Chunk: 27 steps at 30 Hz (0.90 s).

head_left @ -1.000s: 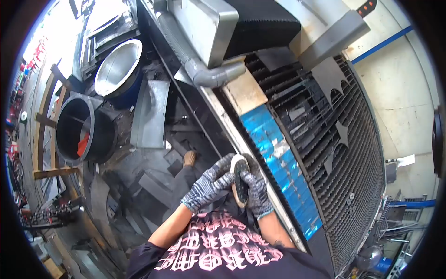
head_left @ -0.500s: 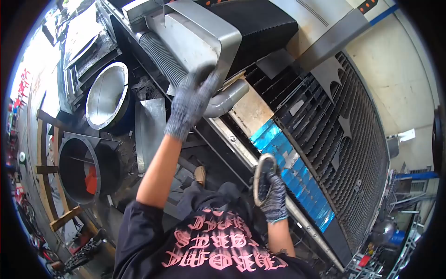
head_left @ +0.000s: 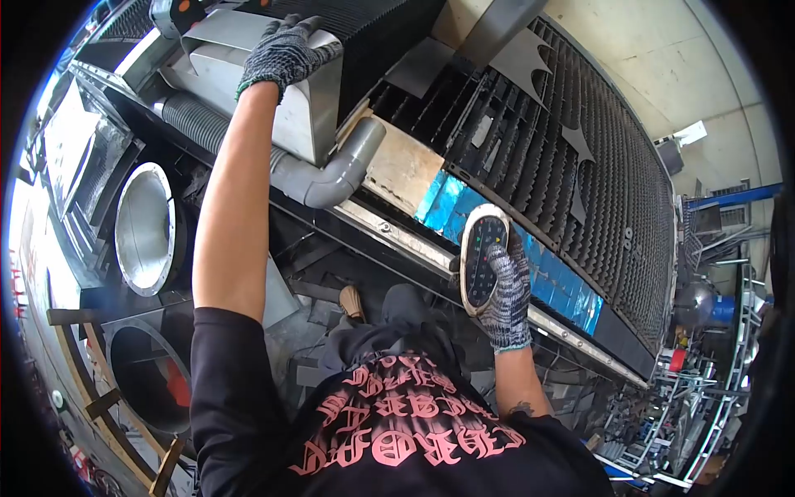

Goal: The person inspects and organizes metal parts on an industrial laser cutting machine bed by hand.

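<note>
My left hand [head_left: 286, 54], in a grey knit glove, rests on top of a grey sheet-metal housing [head_left: 302, 124], its fingers spread. In my right hand [head_left: 507, 290], gloved too, is an oval handheld remote control [head_left: 479, 258] with a pale rim and a dark face with small coloured buttons. My thumb lies over the button face. The remote is above a blue film-covered strip [head_left: 555, 277] along the edge of a slatted cutting bed [head_left: 613, 178]. A bent grey plastic pipe [head_left: 331, 182] lies below the housing, between my hands.
Sharp-edged metal offcuts [head_left: 522, 66] lie on the slats. A grey beam [head_left: 501, 29] crosses above the bed. At left stand a flanged metal ring [head_left: 171, 240] and a dark round duct [head_left: 116, 356] beside wooden slats [head_left: 74, 364]. Metal racks [head_left: 696, 431] stand at right.
My left hand has moved up and left, from near the ribbed hose onto the top of the housing. The remote has turned so its buttons face me. The whole view has shifted.
</note>
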{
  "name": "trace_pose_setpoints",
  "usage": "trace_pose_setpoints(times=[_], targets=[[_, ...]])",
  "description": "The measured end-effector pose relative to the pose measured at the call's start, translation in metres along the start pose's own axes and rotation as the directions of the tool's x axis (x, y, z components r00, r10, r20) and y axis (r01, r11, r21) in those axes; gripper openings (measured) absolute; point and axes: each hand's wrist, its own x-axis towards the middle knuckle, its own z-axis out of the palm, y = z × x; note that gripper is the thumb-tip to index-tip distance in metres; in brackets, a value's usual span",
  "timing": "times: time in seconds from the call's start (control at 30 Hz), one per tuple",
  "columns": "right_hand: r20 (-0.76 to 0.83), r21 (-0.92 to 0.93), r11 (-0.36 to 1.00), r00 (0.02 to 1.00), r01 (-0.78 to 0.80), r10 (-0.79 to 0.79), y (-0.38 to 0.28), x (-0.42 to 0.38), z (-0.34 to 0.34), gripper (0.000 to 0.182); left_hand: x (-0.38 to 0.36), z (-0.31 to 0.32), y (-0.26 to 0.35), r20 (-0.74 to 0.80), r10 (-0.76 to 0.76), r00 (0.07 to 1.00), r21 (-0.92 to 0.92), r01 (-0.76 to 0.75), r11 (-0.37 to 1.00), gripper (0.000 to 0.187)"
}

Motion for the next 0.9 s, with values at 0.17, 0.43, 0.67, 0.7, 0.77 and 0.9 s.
trace_pose_setpoints(times=[0.17, 0.43, 0.67, 0.7, 0.77, 0.9], targets=[[-0.008, 0.023, 0.999, 1.0, -0.029, 0.029, 0.002, -0.005, 0.013, 0.054, 0.013, -0.006, 0.005, 0.053, -0.315, 0.948, 0.113, 0.307, 0.945, 0.071], [-0.005, 0.072, 0.993, 0.996, -0.092, 0.093, 0.009, -0.013, 0.019, 0.052, 0.004, -0.061, 0.036, 0.103, -0.52, 0.848, -0.109, 0.529, 0.842, 0.05], [-0.001, 0.084, 0.987, 0.99, -0.138, 0.139, 0.021, -0.016, 0.007, 0.053, -0.008, -0.063, 0.022, 0.14, -0.5, 0.854, -0.119, 0.516, 0.848, 0.049], [0.002, 0.087, 0.986, 0.99, -0.143, 0.144, 0.022, -0.015, 0.007, 0.053, -0.019, -0.064, 0.005, 0.119, -0.309, 0.944, -0.403, 0.33, 0.854, 0.048], [0.011, 0.102, 0.983, 0.988, -0.155, 0.154, 0.02, -0.014, 0.011, 0.054, -0.018, -0.062, 0.001, 0.051, -0.198, 0.979, -0.575, 0.191, 0.795, 0.046], [0.033, 0.094, 0.974, 0.979, -0.205, 0.203, 0.021, -0.009, -0.002, 0.054, 0.001, -0.061, 0.012, 0.103, -0.492, 0.865, -0.129, 0.502, 0.855, 0.043]])
